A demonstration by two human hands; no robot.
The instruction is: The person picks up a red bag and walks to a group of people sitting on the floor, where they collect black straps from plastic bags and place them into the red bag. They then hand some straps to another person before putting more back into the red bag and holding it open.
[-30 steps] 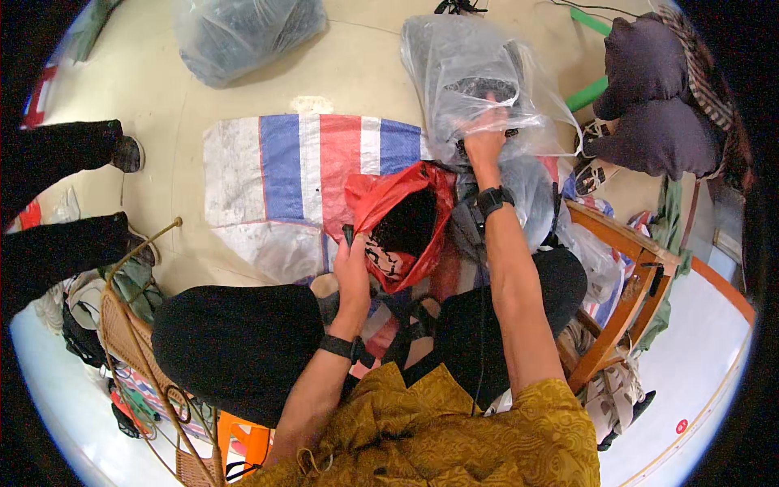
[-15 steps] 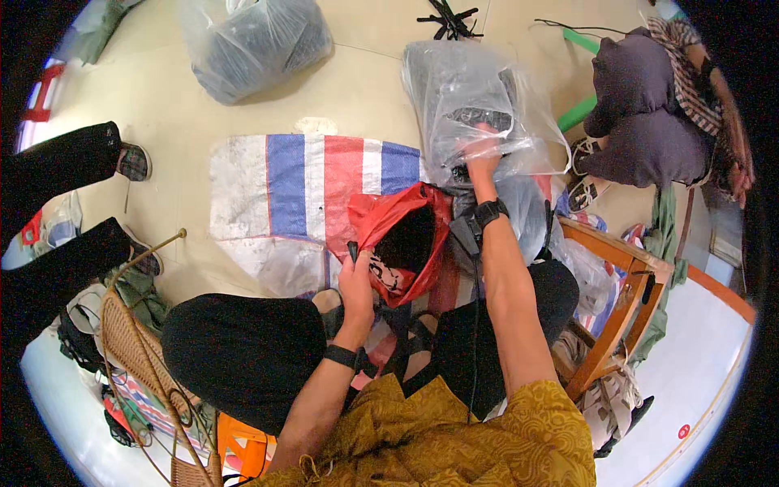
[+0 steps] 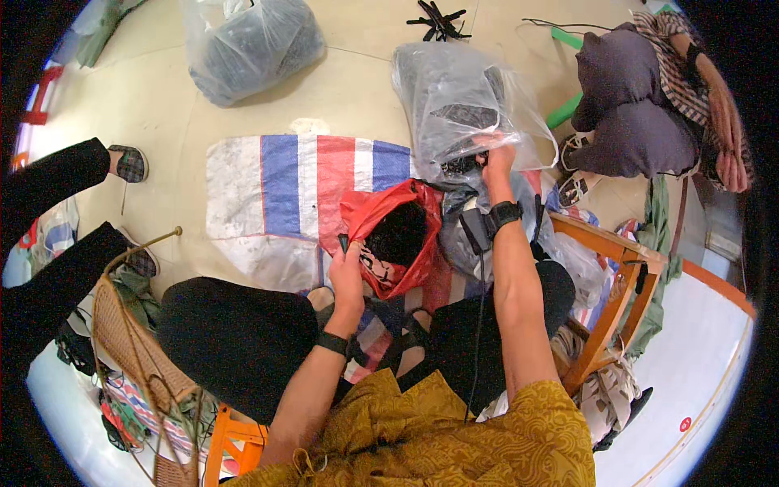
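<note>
My left hand (image 3: 346, 280) is closed at the near left edge of a red plastic bag (image 3: 428, 272), with the tip of a small black piece (image 3: 343, 243) sticking up from the fingers. Inside the red bag is a mass of small black pieces (image 3: 400, 231), too dark to make out singly. My right hand (image 3: 498, 152) is at the open mouth of a clear plastic bag (image 3: 418, 77), its fingers pinched by the bag's edge with something black at their tips. More black pieces (image 3: 462, 165) show in that opening.
A striped woven sheet (image 3: 280, 183) lies under the red bag. Another filled clear bag (image 3: 260, 53) and a pile of black strips (image 3: 439, 20) are on the floor ahead. A wooden stool (image 3: 613, 300) stands right, a wicker chair (image 3: 130, 325) left. Two other people sit nearby.
My right hand has drawn back toward me and slightly right, out of the clear bag to its mouth. My left hand stays at the red bag; the whole view has shifted slightly.
</note>
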